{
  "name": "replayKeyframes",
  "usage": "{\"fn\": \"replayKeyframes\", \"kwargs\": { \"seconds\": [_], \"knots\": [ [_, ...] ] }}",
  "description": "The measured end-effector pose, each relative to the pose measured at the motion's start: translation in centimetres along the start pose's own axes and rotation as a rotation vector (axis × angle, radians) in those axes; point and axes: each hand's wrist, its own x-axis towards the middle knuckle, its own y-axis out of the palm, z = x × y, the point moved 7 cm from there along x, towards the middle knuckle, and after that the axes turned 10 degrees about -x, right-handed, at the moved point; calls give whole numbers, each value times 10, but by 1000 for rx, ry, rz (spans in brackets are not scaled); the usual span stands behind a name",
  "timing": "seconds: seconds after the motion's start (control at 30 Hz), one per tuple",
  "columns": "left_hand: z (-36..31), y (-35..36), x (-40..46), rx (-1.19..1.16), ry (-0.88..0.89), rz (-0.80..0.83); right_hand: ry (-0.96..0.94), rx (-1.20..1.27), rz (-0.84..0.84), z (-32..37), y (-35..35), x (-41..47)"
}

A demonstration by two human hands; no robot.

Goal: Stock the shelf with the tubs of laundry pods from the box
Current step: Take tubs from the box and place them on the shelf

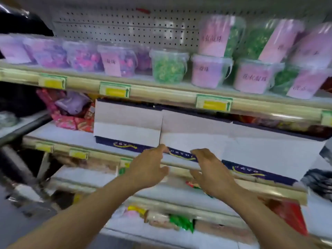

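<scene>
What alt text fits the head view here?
Both hands, left hand and right hand, reach open toward white boxes on the middle shelf. Above, the top shelf holds tubs of laundry pods, purple and green.

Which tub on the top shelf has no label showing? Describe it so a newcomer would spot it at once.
Start at the top shelf with the pegboard behind it. Near the middle of the tub row stands a clear tub of green pods. Its neighbours show pink labels or purple pods; this one shows plain green.

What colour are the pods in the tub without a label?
Green, seen in the head view.
</scene>
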Motion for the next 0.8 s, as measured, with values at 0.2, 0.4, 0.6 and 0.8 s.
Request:
{"fn": "replayKeyframes", "kwargs": {
  "seconds": [0.2,0.4,0.6,0.8],
  "knots": [
    [85,80,-48,-18,-219,222,30,40,207,-2,94,-34],
    [170,144,-98,-85,-424,311,86,54,425,0,189,-73],
    [245,199,-144,-113,-501,425,184,74,605,0,281,-113],
    [315,254,-179,-119,-671,458,222,67,716,0,376,-144]
  ]
}}
